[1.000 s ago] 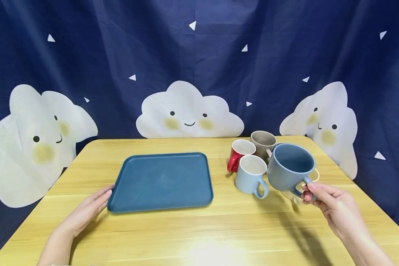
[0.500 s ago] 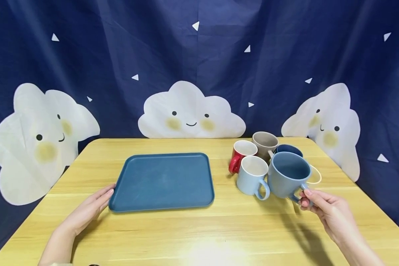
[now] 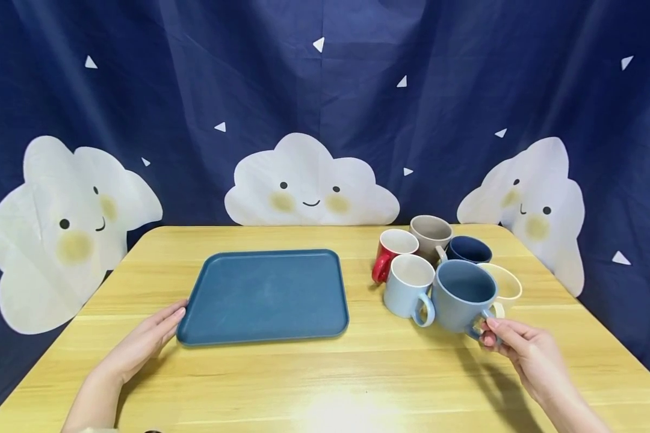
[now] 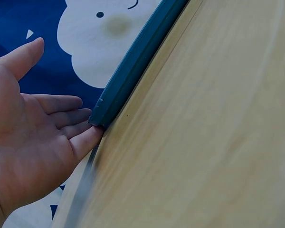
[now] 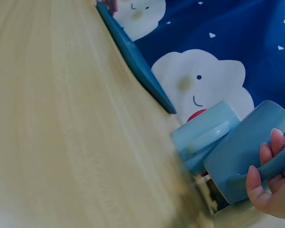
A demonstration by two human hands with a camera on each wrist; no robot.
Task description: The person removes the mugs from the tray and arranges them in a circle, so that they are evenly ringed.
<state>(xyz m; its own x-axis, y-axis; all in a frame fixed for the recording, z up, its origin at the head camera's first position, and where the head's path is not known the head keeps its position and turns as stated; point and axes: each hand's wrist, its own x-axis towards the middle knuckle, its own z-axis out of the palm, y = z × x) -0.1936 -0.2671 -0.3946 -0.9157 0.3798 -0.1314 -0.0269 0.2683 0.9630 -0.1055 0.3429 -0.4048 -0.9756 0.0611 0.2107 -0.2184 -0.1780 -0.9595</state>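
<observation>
My right hand (image 3: 528, 355) grips the handle of a grey-blue mug (image 3: 457, 300), with fingers curled round it in the right wrist view. This mug is upright beside a light blue mug (image 3: 406, 291); whether its base touches the table is hard to tell. Behind them stand a red mug (image 3: 383, 255), a taupe mug (image 3: 428, 234), a navy mug (image 3: 468, 248) and a cream mug (image 3: 509, 285), partly covered by the held one. At the left, my left hand (image 3: 143, 343) has straight fingers touching the near left corner of a dark blue tray (image 3: 265, 294).
The wooden table (image 3: 271, 385) carries the tray at left and the mugs close together at right. A navy curtain (image 3: 325, 90) with clouds hangs behind the table's far edge.
My right hand has brought the grey-blue mug down and nearer to me, slightly left. The navy and cream mugs behind it have come into view. My left hand stays at the tray.
</observation>
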